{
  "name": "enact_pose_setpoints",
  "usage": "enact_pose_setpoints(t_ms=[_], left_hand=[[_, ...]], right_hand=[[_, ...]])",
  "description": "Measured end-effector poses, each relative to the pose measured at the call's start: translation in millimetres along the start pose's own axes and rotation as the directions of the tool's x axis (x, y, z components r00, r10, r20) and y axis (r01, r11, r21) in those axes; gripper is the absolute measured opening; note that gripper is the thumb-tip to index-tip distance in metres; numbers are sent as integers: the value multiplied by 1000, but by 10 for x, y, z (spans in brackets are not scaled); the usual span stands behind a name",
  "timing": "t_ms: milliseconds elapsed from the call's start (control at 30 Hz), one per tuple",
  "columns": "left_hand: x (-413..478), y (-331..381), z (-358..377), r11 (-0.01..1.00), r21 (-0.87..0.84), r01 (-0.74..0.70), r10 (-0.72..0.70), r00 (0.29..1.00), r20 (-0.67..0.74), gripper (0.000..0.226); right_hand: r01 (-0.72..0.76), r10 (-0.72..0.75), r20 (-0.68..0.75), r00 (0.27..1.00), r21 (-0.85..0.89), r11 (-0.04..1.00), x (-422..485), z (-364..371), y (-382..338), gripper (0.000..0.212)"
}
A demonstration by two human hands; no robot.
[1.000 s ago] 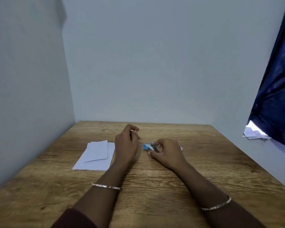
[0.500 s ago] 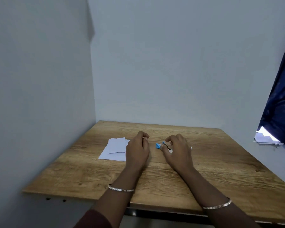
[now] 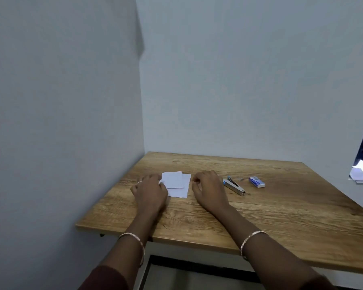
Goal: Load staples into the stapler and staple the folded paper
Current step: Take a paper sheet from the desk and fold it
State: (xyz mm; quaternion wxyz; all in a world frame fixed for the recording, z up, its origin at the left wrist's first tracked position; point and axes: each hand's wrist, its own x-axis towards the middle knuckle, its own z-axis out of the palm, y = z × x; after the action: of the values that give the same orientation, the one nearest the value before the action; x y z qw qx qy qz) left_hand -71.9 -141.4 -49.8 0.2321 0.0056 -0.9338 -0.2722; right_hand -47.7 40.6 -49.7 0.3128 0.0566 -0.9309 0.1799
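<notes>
Watching from the head camera, I see both hands resting on the wooden desk [image 3: 281,206]. My left hand [image 3: 149,191] touches the left edge of the folded paper [image 3: 176,183], fingers loosely curled and pinning it, likely to steady it. My right hand [image 3: 208,189] sits just right of the paper, fingers curled, holding nothing. Just beside it lies the stapler [image 3: 234,186], set down; the staple box [image 3: 256,182] lies near, within reach.

Wooden table [image 3: 281,216] in wall corner carries folded paper [image 3: 175,184], stapler [image 3: 234,186], loose staples [image 3: 241,179], blue staple box [image 3: 257,182], 2 hands resting.
</notes>
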Motion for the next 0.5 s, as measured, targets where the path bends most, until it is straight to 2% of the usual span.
enact_pose_setpoints(t_ms=[100, 200, 300, 500], left_hand=[[24, 5, 56, 997, 72, -33, 27, 996, 81, 36], [56, 11, 107, 992, 126, -33, 18, 993, 119, 34], [74, 6, 123, 996, 86, 1, -11, 993, 116, 34], [95, -32, 144, 998, -2, 63, -63, 992, 114, 34]], right_hand=[[-88, 84, 67, 994, 62, 994, 155, 157, -99, 32], [-87, 83, 190, 978, 14, 996, 277, 330, -137, 48], [-137, 128, 241, 962, 19, 990, 344, 451, -177, 52], [-227, 188, 230, 955, 155, 961, 373, 507, -149, 52]])
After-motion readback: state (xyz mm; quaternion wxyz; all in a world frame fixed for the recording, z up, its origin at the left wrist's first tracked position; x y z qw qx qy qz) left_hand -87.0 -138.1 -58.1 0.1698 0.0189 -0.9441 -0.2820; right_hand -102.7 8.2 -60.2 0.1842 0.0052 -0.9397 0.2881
